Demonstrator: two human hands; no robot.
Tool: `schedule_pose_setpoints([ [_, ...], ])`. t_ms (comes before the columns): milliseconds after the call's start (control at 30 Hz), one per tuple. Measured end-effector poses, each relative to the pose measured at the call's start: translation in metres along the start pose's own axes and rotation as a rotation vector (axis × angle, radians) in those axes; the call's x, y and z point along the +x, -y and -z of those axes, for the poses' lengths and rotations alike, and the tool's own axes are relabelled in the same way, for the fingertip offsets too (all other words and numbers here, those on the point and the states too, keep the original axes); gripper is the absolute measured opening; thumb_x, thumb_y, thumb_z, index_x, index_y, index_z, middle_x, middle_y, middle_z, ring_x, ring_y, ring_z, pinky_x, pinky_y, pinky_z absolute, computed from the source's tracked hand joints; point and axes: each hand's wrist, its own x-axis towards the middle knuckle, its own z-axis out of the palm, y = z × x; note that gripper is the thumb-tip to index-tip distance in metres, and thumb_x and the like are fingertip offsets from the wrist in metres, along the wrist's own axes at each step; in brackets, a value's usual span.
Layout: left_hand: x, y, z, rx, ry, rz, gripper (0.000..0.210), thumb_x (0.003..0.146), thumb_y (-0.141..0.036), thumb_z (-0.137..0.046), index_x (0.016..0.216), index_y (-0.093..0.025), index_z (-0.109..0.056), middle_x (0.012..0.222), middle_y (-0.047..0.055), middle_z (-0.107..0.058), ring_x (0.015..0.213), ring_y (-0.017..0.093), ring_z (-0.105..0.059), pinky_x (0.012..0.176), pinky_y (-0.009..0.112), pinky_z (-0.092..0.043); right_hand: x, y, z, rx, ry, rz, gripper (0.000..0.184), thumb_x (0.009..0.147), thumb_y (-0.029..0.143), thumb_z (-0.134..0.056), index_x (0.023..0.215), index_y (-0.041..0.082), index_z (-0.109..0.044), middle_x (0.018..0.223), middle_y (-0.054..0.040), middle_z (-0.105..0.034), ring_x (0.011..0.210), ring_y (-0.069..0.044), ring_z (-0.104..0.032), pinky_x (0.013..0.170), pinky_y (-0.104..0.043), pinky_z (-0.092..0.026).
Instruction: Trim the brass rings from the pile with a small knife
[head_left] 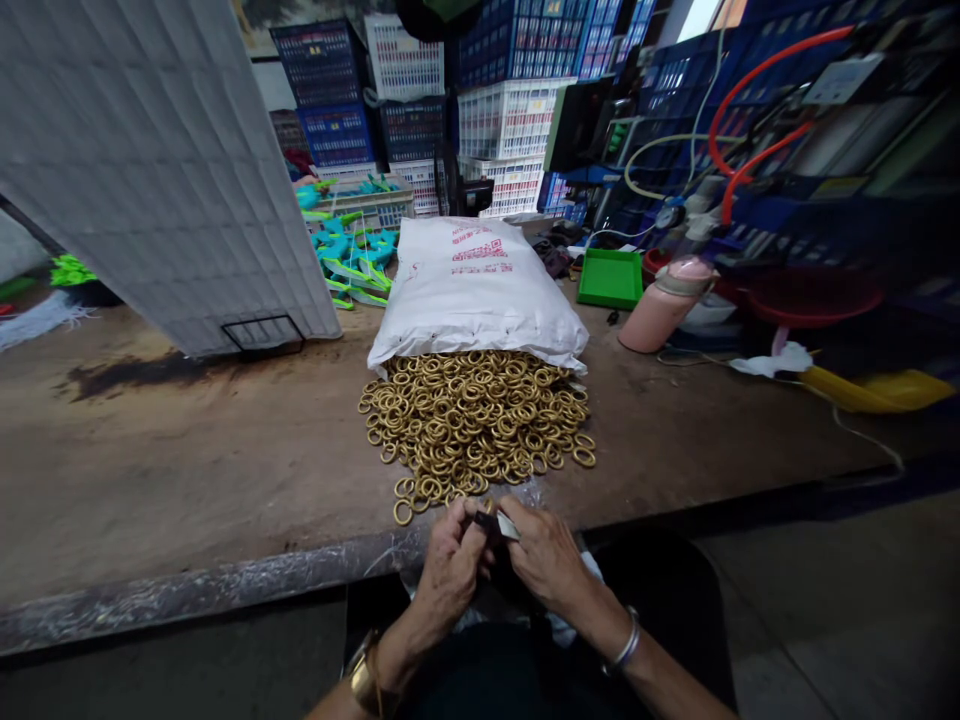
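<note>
On the scuffed tabletop (225, 480), a soft white sack (480, 300) is set beyond heaped, smooth golden rings (476, 415), probably light, stiff and best pinched by the rim. Nearer, the fingers of the left hand (448, 562) are drawn together, contents unclear; by those of the right hand (546, 558) a slim tool (508, 527) is clamped.

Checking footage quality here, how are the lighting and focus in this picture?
Head view: dim, with a bright patch upper right; head view: gold-coloured rings fairly crisp, right edge smeared; head view: dark item between left hand and right hand hard to identify.
</note>
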Motion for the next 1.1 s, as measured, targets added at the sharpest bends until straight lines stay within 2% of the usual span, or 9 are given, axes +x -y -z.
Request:
schedule_pose_setpoints([
  [267, -0.001, 0.007, 0.001, -0.006, 0.002, 0.041, 0.034, 0.073, -0.052, -0.048, 0.070, -0.018, -0.043, 0.053, -0.006, -0.045, 0.041, 0.006, -0.040, 0.040, 0.017, -0.033, -0.003, 0.001, -0.002, -0.075, 0.014, -0.008, 0.022, 0.069, 0.007, -0.036, 0.082, 0.021, -0.047, 0.068, 0.0000, -0.061, 0.061, -0.015, -0.055, 0.053, -0.023, -0.026],
  [433, -0.012, 0.000, 0.000, -0.010, 0.091, -0.012, 0.030, 0.078, -0.046, -0.048, 0.073, -0.017, -0.047, 0.060, -0.002, -0.051, 0.045, 0.006, -0.044, 0.045, 0.018, -0.036, 0.001, -0.011, 0.005, -0.166, -0.046, -0.160, 0.023, 0.071, 0.009, -0.037, 0.087, 0.020, -0.049, 0.063, -0.0007, -0.060, 0.053, -0.015, -0.053, 0.050, -0.024, -0.022],
  [533, -0.015, -0.002, 0.000, -0.044, 0.156, -0.029, 0.028, 0.079, -0.044, -0.047, 0.075, -0.016, -0.048, 0.063, 0.000, -0.053, 0.048, 0.007, -0.046, 0.047, 0.019, -0.038, 0.004, -0.017, 0.017, -0.124, -0.106, -0.220, 0.021, 0.073, 0.010, -0.036, 0.087, 0.020, -0.049, 0.061, -0.0011, -0.059, 0.053, -0.014, -0.052, 0.049, -0.023, -0.024],
  [600, -0.014, 0.001, 0.000, -0.091, 0.144, 0.011, 0.030, 0.077, -0.046, -0.049, 0.075, -0.016, -0.046, 0.064, 0.000, -0.053, 0.047, 0.007, -0.045, 0.045, 0.019, -0.038, 0.003, -0.016, 0.021, -0.019, -0.107, -0.194, 0.019, 0.073, 0.010, -0.035, 0.082, 0.020, -0.048, 0.061, -0.0005, -0.057, 0.054, -0.014, -0.052, 0.051, -0.022, -0.027],
  [733, -0.009, 0.008, 0.001, -0.112, 0.114, 0.058, 0.034, 0.073, -0.050, -0.052, 0.076, -0.017, -0.046, 0.067, 0.001, -0.054, 0.048, 0.007, -0.046, 0.044, 0.018, -0.040, -0.003, -0.004, 0.018, 0.147, -0.017, -0.064, 0.018, 0.073, 0.009, -0.034, 0.075, 0.021, -0.046, 0.059, 0.0017, -0.055, 0.054, -0.012, -0.051, 0.053, -0.021, -0.031],
  [933, -0.009, 0.012, 0.006, -0.049, 0.129, -0.020, 0.031, 0.078, -0.046, -0.049, 0.076, -0.016, -0.049, 0.064, -0.001, -0.051, 0.052, 0.007, -0.047, 0.050, 0.017, -0.040, -0.007, 0.008, 0.015, 0.141, 0.082, -0.018, 0.023, 0.069, 0.005, -0.035, 0.079, 0.021, -0.050, 0.065, 0.0014, -0.058, 0.059, -0.012, -0.053, 0.056, -0.020, -0.031],
  [1100, -0.016, 0.006, 0.009, -0.025, 0.142, -0.065, 0.027, 0.080, -0.042, -0.048, 0.076, -0.015, -0.050, 0.067, 0.000, -0.053, 0.054, 0.008, -0.048, 0.052, 0.018, -0.040, -0.006, 0.002, 0.013, 0.057, 0.116, -0.033, 0.022, 0.070, 0.006, -0.037, 0.080, 0.020, -0.050, 0.064, 0.0017, -0.058, 0.057, -0.012, -0.052, 0.052, -0.021, -0.027],
])
